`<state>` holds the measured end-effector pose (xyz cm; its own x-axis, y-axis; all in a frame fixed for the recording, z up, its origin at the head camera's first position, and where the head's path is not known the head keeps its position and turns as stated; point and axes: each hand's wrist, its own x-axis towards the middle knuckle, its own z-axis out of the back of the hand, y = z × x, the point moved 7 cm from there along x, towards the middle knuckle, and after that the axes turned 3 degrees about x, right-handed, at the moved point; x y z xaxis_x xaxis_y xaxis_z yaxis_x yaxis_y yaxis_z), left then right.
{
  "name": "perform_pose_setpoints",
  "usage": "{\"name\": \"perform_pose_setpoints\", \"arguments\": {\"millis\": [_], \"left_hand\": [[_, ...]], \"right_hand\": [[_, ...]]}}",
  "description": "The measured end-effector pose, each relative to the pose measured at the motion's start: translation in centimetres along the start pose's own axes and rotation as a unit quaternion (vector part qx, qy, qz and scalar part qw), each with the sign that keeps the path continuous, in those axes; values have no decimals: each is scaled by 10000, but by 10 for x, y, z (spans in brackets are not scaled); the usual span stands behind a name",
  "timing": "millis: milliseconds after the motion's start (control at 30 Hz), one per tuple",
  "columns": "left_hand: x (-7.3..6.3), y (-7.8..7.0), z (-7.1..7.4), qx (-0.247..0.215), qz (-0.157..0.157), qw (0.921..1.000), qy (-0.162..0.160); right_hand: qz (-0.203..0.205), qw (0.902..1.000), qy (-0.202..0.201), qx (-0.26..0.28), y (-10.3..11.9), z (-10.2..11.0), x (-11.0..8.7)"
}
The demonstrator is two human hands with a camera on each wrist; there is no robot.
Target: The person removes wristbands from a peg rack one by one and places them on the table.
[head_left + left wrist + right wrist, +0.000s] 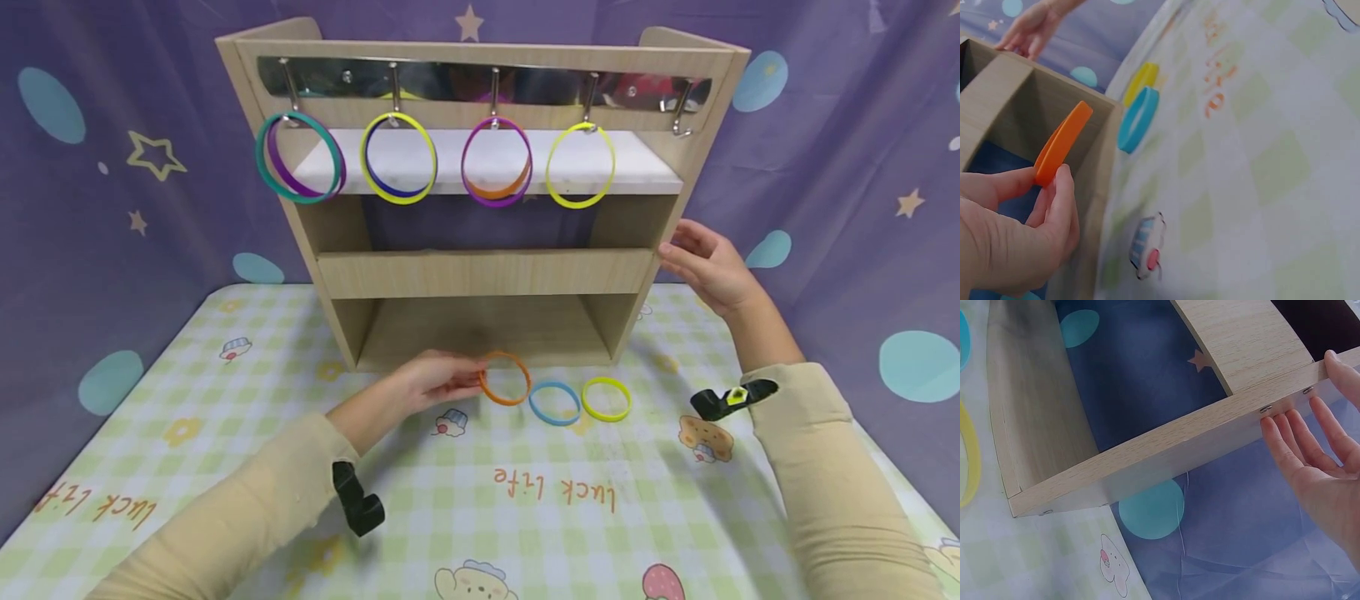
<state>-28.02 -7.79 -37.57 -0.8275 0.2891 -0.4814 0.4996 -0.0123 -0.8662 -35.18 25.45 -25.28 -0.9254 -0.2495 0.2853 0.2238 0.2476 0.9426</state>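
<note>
The left hand (437, 381) pinches the orange ring (1061, 145) in front of the wooden rack (483, 275), apparently a pick-up step calling next for a steady lift, while the right hand (714, 271), fingers spread, touches its side.

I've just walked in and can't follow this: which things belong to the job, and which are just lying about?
Apparently in the job:
orange wristband, pinched by the left hand
blue wristband and yellow wristband, lying loose
wooden hook rack, touched by the right hand
hanging wristbands

Apparently just surroundings:
checked tablecloth
patterned purple backdrop
</note>
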Motion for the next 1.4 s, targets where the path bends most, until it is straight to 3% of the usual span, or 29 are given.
{"name": "perform_pose_setpoints", "arguments": {"millis": [267, 733, 933, 1100, 1233, 1400], "left_hand": [[7, 15, 5, 426, 86, 9990, -105], [14, 22, 4, 1467, -75, 9883, -409], [16, 17, 3, 2103, -549, 9738, -673], [13, 7, 6, 2706, -875, 9533, -1015], [8, -2, 6, 3092, -1080, 9398, -975], [2, -13, 3, 3216, -1344, 9340, -786]], "right_hand": [[26, 10000, 40, 2, 0, -2, 0], [122, 9998, 130, -55, 1, -5, 1], [108, 9999, 125, -12, 2, -4, 0], [93, 9999, 123, 41, 2, -4, 1], [102, 9998, 127, 94, 2, -3, 1], [129, 9998, 132, 110, 1, -2, 1]]}}
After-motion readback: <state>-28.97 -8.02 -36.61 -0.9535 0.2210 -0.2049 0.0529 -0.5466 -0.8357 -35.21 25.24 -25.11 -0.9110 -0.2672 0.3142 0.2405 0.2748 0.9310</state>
